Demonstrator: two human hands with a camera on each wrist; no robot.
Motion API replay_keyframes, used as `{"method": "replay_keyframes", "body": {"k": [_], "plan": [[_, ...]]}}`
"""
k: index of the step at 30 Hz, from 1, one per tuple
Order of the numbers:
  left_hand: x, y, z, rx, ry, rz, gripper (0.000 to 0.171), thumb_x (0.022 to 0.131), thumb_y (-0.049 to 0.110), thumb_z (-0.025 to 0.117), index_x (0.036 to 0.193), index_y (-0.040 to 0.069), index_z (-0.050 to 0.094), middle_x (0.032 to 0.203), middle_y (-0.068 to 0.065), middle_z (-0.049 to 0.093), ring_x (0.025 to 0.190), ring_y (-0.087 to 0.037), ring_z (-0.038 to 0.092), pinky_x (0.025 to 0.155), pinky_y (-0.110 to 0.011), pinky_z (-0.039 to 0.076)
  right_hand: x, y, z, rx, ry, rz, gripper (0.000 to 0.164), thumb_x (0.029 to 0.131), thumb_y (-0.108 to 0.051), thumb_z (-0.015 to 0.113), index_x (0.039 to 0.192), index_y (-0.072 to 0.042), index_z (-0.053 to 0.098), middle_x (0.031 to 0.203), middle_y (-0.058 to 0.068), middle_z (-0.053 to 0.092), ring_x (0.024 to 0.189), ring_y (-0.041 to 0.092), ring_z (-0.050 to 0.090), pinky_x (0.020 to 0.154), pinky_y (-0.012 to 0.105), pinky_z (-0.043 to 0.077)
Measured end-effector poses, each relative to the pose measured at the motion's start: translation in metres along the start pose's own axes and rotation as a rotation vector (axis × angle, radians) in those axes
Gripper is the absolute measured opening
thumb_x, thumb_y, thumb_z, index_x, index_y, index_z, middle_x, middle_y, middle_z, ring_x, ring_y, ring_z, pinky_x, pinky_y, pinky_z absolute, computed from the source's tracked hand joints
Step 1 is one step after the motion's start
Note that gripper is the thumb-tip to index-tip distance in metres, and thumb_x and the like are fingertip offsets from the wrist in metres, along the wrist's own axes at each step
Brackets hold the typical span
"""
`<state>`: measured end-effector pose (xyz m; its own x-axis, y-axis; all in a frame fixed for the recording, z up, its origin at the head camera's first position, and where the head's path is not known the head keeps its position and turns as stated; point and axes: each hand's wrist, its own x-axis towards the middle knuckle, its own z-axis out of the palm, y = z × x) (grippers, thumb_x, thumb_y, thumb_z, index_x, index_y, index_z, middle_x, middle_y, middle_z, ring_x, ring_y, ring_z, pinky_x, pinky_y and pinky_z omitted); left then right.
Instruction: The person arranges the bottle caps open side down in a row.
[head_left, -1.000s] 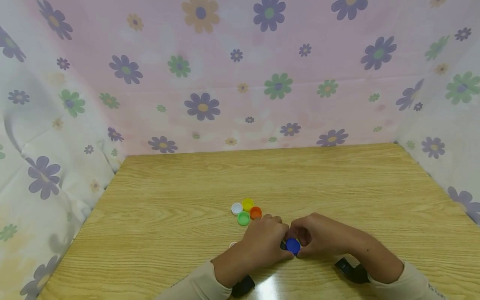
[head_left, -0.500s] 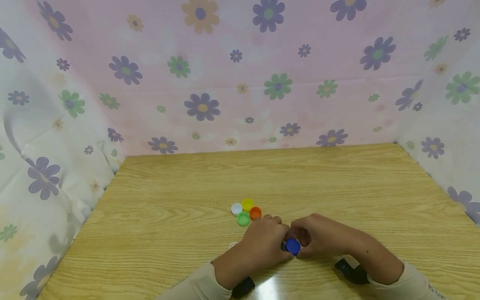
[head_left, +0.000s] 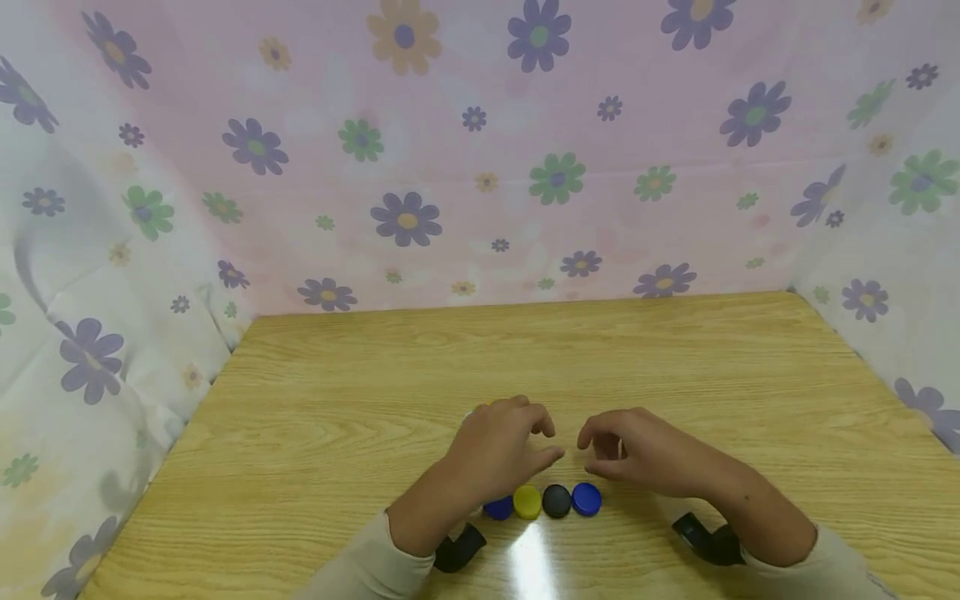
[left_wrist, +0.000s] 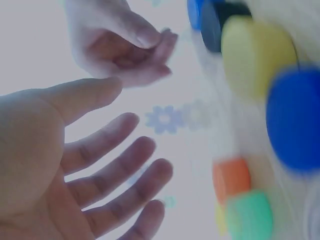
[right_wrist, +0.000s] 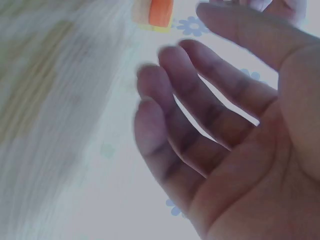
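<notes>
A row of round plastic bottle caps lies on the table before the hands. From right to left I see a blue cap (head_left: 587,499), a black cap (head_left: 557,501), a yellow cap (head_left: 527,502) and a dark blue cap (head_left: 498,507) partly behind the left wrist. My left hand (head_left: 498,446) is lifted just beyond the row, fingers loosely spread and holding nothing. Facing it, my right hand (head_left: 645,450) hovers past the blue cap, fingers gently bent around bare air. In the left wrist view an orange cap (left_wrist: 231,180) and a green cap (left_wrist: 249,215) sit farther off.
The left hand mostly covers the farther cap group in the head view. A white rim (left_wrist: 312,217) shows at the left wrist view's edge. Black wrist straps (head_left: 708,542) sit under the forearms. Flowered cloth (head_left: 480,167) walls the wooden table (head_left: 360,358) at back and sides.
Both hands have let go of the blue cap at the row's right end and risen away from it. The left hand has shifted left and now covers the farther caps; more of the row shows.
</notes>
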<state>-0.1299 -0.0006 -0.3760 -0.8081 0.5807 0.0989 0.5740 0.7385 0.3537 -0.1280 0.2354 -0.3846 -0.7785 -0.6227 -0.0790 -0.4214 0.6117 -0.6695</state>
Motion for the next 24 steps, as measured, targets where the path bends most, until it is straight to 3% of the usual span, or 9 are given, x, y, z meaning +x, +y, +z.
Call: {"method": "replay_keyframes", "body": {"k": [5, 10, 18, 24], "plan": [[-0.004, -0.022, -0.007, -0.035, 0.044, -0.088, 0.023, 0.089, 0.037, 0.076, 0.101, 0.017, 0.073, 0.096, 0.002, 0.069, 0.077, -0.009, 0.060, 0.068, -0.023, 0.048, 0.014, -0.009, 0.000, -0.043, 0.082, 0.016, 0.016, 0.095, -0.020, 0.069, 0.107, -0.010, 0.070, 0.084, -0.011, 0.064, 0.076, 0.002, 0.057, 0.066, 0.023, 0.052], [-0.008, -0.037, -0.008, -0.014, 0.066, -0.119, 0.026, 0.087, 0.039, 0.078, 0.101, 0.017, 0.074, 0.095, 0.002, 0.069, 0.084, -0.014, 0.064, 0.071, -0.027, 0.051, 0.030, -0.016, 0.002, -0.053, 0.123, 0.016, 0.015, 0.095, -0.020, 0.069, 0.106, -0.010, 0.071, 0.086, -0.010, 0.065, 0.078, 0.004, 0.058, 0.066, 0.022, 0.051], [-0.009, -0.047, -0.004, 0.092, 0.072, -0.113, 0.029, 0.086, 0.042, 0.079, 0.099, 0.016, 0.075, 0.093, 0.001, 0.069, 0.085, -0.018, 0.062, 0.073, -0.033, 0.051, 0.057, -0.024, 0.011, -0.070, 0.148, 0.035, 0.015, 0.093, -0.018, 0.072, 0.105, -0.009, 0.072, 0.089, -0.006, 0.067, 0.078, 0.007, 0.059, 0.067, 0.021, 0.051], [-0.008, -0.050, 0.003, 0.132, 0.053, -0.134, 0.031, 0.086, 0.046, 0.077, 0.097, 0.018, 0.075, 0.092, 0.002, 0.067, 0.085, -0.018, 0.060, 0.075, -0.036, 0.050, 0.070, -0.025, 0.024, -0.046, 0.118, 0.068, 0.017, 0.092, -0.015, 0.071, 0.106, -0.005, 0.074, 0.088, -0.003, 0.067, 0.078, 0.009, 0.059, 0.066, 0.020, 0.051]]}}
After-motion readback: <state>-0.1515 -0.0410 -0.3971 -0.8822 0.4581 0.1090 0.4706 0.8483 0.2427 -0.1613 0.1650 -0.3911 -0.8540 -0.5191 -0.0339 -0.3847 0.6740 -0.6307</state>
